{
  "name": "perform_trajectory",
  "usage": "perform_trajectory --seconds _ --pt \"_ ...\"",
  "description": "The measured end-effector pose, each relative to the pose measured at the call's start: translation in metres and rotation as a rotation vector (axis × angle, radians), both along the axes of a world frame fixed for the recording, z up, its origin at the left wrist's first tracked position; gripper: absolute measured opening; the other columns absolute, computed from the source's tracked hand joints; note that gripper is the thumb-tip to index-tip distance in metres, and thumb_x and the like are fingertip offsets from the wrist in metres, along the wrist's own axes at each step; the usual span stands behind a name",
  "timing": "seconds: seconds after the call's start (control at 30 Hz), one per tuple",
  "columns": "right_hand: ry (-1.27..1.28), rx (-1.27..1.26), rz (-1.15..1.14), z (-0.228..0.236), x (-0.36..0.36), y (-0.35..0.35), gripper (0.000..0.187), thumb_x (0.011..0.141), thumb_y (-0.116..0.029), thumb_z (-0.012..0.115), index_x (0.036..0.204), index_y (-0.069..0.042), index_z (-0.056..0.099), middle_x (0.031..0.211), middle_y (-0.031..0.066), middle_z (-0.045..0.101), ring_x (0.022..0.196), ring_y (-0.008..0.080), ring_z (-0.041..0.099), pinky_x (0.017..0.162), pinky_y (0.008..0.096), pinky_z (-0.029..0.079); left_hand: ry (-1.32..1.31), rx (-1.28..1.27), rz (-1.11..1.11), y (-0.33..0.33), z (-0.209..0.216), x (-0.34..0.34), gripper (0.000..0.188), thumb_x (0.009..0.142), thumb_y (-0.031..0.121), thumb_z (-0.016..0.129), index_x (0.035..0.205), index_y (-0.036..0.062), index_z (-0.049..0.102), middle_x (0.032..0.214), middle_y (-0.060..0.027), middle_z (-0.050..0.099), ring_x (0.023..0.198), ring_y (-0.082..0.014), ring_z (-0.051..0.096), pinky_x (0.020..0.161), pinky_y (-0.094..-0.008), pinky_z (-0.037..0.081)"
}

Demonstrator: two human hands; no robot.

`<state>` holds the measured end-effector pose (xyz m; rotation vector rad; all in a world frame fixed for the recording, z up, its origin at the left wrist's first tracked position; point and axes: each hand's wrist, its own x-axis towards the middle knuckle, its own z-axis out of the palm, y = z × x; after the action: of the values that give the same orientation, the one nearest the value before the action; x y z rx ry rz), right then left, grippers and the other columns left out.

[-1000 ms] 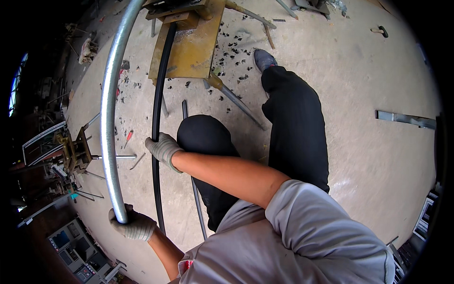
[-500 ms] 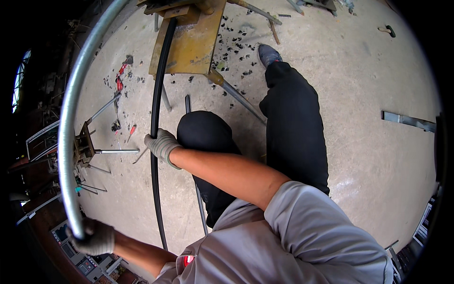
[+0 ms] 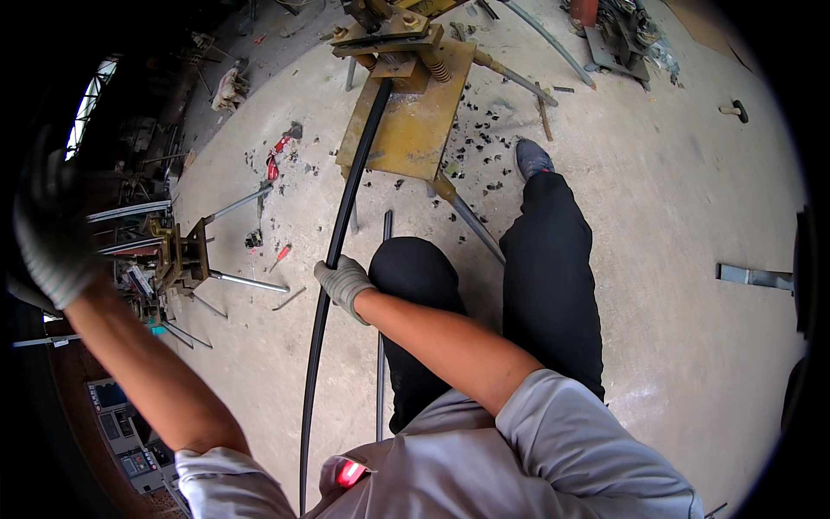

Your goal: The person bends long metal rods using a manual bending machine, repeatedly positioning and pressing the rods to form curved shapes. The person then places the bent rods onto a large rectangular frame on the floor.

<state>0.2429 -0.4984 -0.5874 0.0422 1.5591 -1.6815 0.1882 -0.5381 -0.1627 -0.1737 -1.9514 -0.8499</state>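
Note:
My right hand (image 3: 344, 285), in a grey knit glove, is wrapped round a long black bar (image 3: 339, 238) beside my bent knee. The bar's far end reaches a block on the yellow metal stand (image 3: 406, 138), under a plate with springs and bolts; its near end runs down past my left side. At the far left my left hand (image 3: 52, 233), gloved too, is raised. Its fingers are smeared by motion, and whether anything is in them does not show.
Another stand (image 3: 186, 255) with splayed pipe legs is at the left. Black scraps (image 3: 484, 143) litter the concrete floor near the yellow stand. A red-handled tool (image 3: 279, 256) lies left of the bar. A hammer (image 3: 735, 111) and a metal channel piece (image 3: 752, 277) lie at the right.
My left hand has left the low left, rising up and outward; the bent silver pipe it held is out of view. My right hand stays on the bar. The view has shifted, showing more of the stand.

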Motion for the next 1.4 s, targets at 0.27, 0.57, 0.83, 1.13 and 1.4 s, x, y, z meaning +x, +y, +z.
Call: perform_trajectory --seconds 0.27,0.57,0.83,1.13,1.4 --pt "0.018 -0.074 -0.032 -0.004 0.003 0.001 0.045 0.095 -0.045 0.063 0.107 -0.002 0.069 0.077 0.0103 0.067 0.062 0.0228 0.064 0.057 0.0397 0.054 -0.943 0.304 0.154 -0.042 -0.335 0.094 0.047 0.109 0.044 0.051 0.12 0.0018 0.068 0.094 -0.0038 0.067 0.08 -0.011 0.057 0.073 -0.0272 0.048" --pt "-0.023 -0.017 -0.064 0.025 -0.004 0.033 0.061 0.096 -0.055 0.06 0.113 0.003 0.068 0.105 0.0211 0.074 0.099 0.0319 0.072 0.09 0.0421 0.055 -1.251 -0.108 0.371 -0.021 -0.373 0.171 0.046 0.101 0.045 0.062 0.109 -0.0002 0.065 0.08 -0.0286 0.069 0.079 -0.0479 0.068 0.067 -0.0509 0.054" --pt "-0.013 -0.011 0.025 0.007 -0.001 0.025 0.059 0.095 -0.054 0.061 0.112 0.003 0.068 0.102 0.0195 0.074 0.1 0.0309 0.071 0.091 0.0409 0.053 -1.389 -0.193 0.481 -0.017 -0.352 0.179 0.043 0.101 0.044 0.061 0.103 0.0007 0.063 0.083 -0.0307 0.069 0.082 -0.0505 0.067 0.07 -0.0569 0.052" --pt "0.055 -0.031 0.054 0.016 0.037 0.001 0.045 0.091 -0.043 0.065 0.097 0.001 0.071 0.08 0.0135 0.072 0.079 0.0281 0.07 0.08 0.042 0.054 -1.344 0.021 0.555 -0.052 -0.397 0.367 0.034 0.101 0.04 0.065 0.097 0.0069 0.058 0.07 -0.0231 0.064 0.067 -0.0462 0.063 0.059 -0.0527 0.047" --pt "0.274 0.195 0.117 0.016 0.041 0.016 0.055 0.096 -0.045 0.063 0.121 0.004 0.061 0.109 0.0188 0.071 0.099 0.0288 0.068 0.091 0.0371 0.053 -1.433 0.104 0.562 -0.05 -0.442 0.363 0.039 0.102 0.043 0.061 0.106 0.0038 0.06 0.086 -0.0273 0.071 0.084 -0.0474 0.07 0.072 -0.0528 0.054"
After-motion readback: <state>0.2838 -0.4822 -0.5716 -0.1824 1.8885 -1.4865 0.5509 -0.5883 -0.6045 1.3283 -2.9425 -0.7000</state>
